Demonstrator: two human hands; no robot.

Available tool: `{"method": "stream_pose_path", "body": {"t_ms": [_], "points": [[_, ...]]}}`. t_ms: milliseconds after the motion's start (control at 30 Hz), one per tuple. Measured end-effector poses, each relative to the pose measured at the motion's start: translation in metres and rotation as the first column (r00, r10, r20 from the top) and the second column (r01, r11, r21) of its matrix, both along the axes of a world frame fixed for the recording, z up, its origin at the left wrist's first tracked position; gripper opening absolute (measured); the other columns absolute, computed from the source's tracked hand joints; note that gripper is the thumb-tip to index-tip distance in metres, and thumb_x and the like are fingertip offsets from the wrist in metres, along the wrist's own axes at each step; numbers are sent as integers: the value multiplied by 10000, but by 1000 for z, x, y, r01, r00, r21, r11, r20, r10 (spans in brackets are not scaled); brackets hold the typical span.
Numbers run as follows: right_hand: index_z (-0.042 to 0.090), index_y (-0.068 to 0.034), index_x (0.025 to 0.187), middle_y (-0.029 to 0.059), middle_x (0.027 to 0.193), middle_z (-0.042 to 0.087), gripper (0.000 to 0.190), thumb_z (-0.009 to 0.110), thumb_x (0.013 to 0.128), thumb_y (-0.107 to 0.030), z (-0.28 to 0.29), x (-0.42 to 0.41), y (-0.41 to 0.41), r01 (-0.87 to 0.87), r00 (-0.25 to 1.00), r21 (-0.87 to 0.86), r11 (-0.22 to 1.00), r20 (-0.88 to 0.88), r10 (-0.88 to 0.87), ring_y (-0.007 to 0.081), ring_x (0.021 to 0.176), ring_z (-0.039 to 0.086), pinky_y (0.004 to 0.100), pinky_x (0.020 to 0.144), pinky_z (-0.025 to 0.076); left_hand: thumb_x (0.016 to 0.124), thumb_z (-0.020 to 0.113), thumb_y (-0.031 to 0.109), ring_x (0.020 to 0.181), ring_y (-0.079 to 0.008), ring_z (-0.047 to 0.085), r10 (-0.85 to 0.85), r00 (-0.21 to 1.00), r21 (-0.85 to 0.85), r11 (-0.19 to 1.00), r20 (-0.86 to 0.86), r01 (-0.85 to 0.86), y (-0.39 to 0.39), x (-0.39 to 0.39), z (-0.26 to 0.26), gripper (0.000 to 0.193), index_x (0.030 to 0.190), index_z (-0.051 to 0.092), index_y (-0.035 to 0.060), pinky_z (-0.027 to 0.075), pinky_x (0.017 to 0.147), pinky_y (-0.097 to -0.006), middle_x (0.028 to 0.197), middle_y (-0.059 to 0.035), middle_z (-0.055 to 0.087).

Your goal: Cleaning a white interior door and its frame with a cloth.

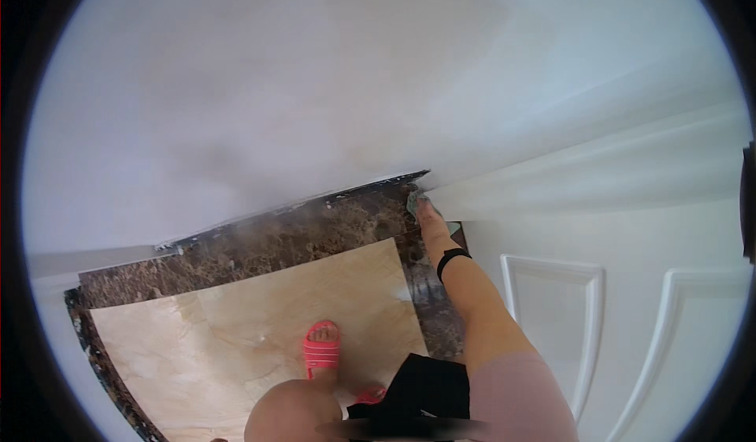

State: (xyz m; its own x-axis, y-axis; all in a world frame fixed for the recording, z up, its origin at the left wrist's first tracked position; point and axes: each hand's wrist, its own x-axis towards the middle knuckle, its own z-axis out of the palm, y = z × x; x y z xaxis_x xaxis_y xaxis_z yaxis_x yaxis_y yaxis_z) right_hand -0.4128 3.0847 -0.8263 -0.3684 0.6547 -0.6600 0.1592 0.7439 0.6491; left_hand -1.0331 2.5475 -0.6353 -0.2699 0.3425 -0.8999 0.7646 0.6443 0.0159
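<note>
My right hand [430, 220] reaches down to the corner of the floor, beside the bottom of a white door frame. It presses a grey-green cloth [412, 202] against the end of the dark brown marbled border tile [307, 229]. The fingers are partly hidden behind the back of the hand, and a black band [452, 260] circles the wrist. Along the wall's foot runs a dark, chipped strip [378, 183] with white specks. My left hand is out of view.
A white panelled door [555, 300] stands close on the right. The white wall [331, 88] rises ahead. Beige marbled floor tiles [248, 318] lie under my pink slide sandals [322, 347]. Dark edging [100, 353] follows the left wall. My bent knee [295, 412] is at the bottom.
</note>
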Motion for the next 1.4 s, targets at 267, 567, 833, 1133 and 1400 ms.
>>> {"method": "stream_pose_path", "body": {"t_ms": [267,567,833,1133,1400], "points": [[617,-41,1108,119,1086,626,306,499,844,-141,57,35,-58,244,38,-723,646,-659,-752,291,973,608,441,841,487,752,651,99,804,-279,647,-33,994,573,815,-102,86,69,18,15,198,906,629,-23,502,729,-357,829,-177,654],[449,-6,1284,122,1204,567,416,447,955,-260,291,58,-176,-726,-593,-541,425,805,11,264,1038,589,376,910,489,814,595,6,879,-271,621,-472,830,938,305,298,-163,386,228,91,147,958,626,-7,486,798,-328,951,-156,640],[609,-129,1113,65,1207,529,453,583,685,18,403,26,-187,682,-245,-27,731,-950,194,252,1058,515,377,880,437,797,556,-35,1134,-365,509,-854,492,890,-346,-169,-297,506,420,267,239,1031,569,12,408,950,-410,1191,-194,543],[583,-115,1167,31,1205,527,411,513,762,-112,284,99,-308,929,184,185,322,-982,34,233,988,517,395,875,405,811,656,156,1380,-420,105,-662,654,541,-723,-367,-429,545,542,284,701,1391,293,0,194,1082,-527,1485,-241,127],[641,-69,934,170,1120,545,262,559,698,9,257,111,-373,912,127,-53,-407,-906,403,352,976,546,452,869,447,767,700,188,1377,-442,74,-530,735,398,-837,-422,-374,579,581,299,744,1382,327,-1,166,1084,-543,1485,-274,76]]}}
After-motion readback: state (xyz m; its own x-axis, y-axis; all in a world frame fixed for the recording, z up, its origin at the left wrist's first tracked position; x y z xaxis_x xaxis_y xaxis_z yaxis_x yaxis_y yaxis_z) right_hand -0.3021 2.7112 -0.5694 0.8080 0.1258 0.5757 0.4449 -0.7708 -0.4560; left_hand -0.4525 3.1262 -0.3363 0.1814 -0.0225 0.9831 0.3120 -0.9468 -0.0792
